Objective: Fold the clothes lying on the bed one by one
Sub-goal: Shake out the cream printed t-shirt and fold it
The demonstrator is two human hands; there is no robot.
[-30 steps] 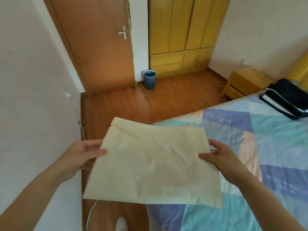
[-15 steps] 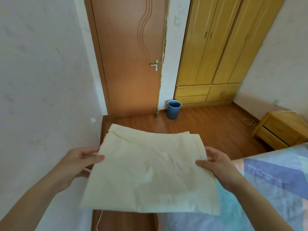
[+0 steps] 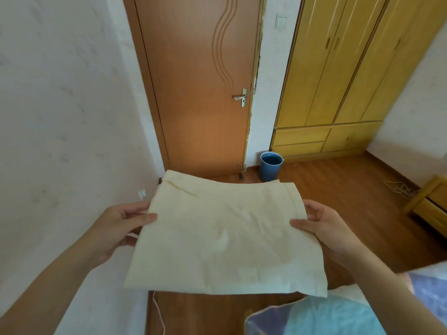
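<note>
- A folded cream garment is held flat in the air above the wooden floor; its left edge is pinched by the left hand, its right edge by the right hand
- A bed corner is seen lower right; a closed door and blue bin are seen beyond

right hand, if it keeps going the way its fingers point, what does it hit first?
The right hand points left across the folded cream cloth it already grips; beyond that, probably the left hand on the opposite edge. Depth is unclear.
</note>
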